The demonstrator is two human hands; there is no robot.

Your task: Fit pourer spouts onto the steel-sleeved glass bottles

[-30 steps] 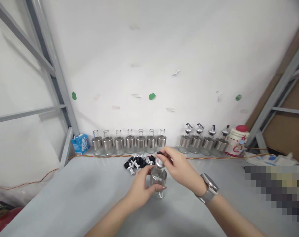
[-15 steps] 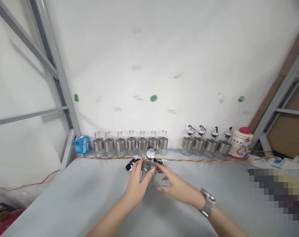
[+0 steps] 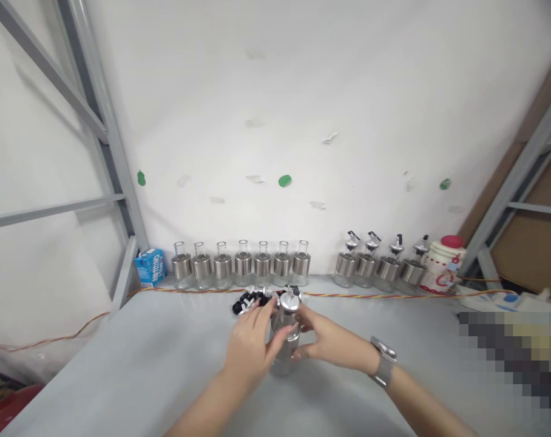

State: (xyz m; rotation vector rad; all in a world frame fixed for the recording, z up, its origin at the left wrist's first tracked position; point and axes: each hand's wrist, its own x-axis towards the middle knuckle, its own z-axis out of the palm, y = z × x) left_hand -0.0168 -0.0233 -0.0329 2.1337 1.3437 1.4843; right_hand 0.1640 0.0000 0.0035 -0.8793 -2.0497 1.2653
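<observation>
A glass oil bottle [image 3: 290, 345] with a steel band stands upright between my hands at the table's middle. A silver pourer cap [image 3: 289, 300] with a dark spout tops it. My left hand [image 3: 249, 345] grips the left side, its thumb across the front and its fingers near the neck. From the right, my right hand [image 3: 326, 341] closes round the bottle, thumb low on the band and fingertips partly hidden behind the glass. Just behind lies a pile of black and silver pourer caps [image 3: 248, 301], partly covered by my left hand and the bottle.
Several uncapped bottles [image 3: 222, 267] line the wall at the back left. To the right stand several capped bottles [image 3: 365, 267] beside a white jar with a red lid [image 3: 443, 264]. A blue carton [image 3: 150, 267] sits at far left. A twisted wire [image 3: 348, 295] crosses the table.
The capped bottle has come toward me and slightly right, with my left hand on it. My right hand, apart from its lower side before, now closes on it.
</observation>
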